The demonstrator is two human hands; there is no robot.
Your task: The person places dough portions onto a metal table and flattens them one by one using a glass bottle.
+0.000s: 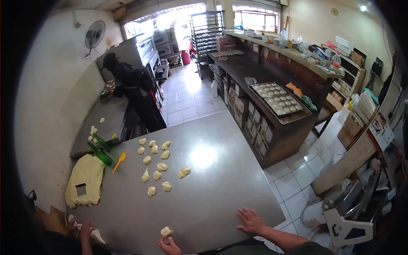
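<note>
The left hand (169,246) pinches a dough piece (166,231) at its fingertips, the right hand (251,221) spread flat.

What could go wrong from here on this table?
The dough lump at the left hand is close to the near edge of the table and might drop if nudged. The green bottles are close beside the dough sheet and could tip onto it.

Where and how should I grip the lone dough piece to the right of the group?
Pinch the lone dough piece lightly across its middle, on the two long sides: it looks longer than wide and probably soft. Best bring the right hand in from the right, over bare tabletop; the grouped pieces lie to the left.
</note>
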